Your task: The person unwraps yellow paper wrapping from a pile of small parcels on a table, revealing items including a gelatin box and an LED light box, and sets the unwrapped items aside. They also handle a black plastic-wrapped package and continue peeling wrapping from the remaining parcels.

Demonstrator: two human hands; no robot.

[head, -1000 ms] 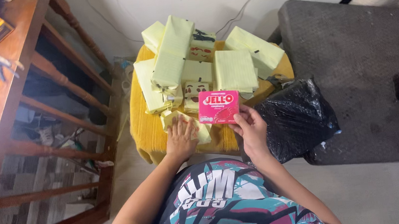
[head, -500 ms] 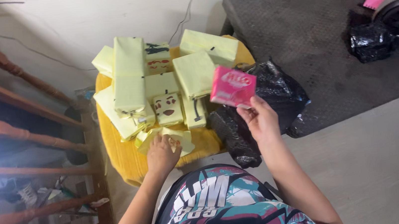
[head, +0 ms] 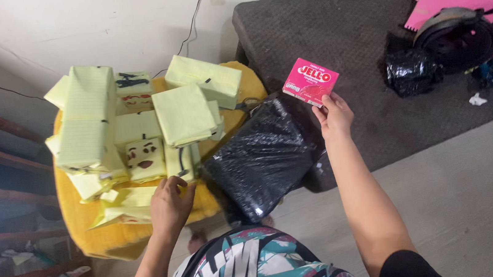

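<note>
Right hand (head: 334,119) is up w/ a small pink box (head: 310,81) pinched by its near edge, grip clamped on it between thumb and fingers. The box hangs in the air over the near-left corner of the dark grey mattress (head: 333,29), just right of and above the black plastic bag (head: 261,155), touching neither. Left hand (head: 170,204) lies on the near edge of the yellow round bench (head: 94,242), fingers curled loosely over a crumpled sheet of yellow paper (head: 124,207); it looks like a light resting hold, not a firm pinch.

How far along (my reading only): most of the pile is done. Approx. a dozen boxes wrapped in yellow lined paper (head: 184,111) are stacked on the bench, some w/ drawn faces (head: 143,156) and black marks. The pink box is bare, no paper on it, so it counts as not yet wrapped; the loose sheet under the left hand is also unused.

The box itself: flat, rectangular cardboard, bright pink, white lettering and a red picture on the front, corners crisp, no dents visible. Held tilted, front face toward the camera.

Far right on the mattress: a second small black bag (head: 409,70), a dark helmet (head: 461,36), a pink folder (head: 453,0).
</note>
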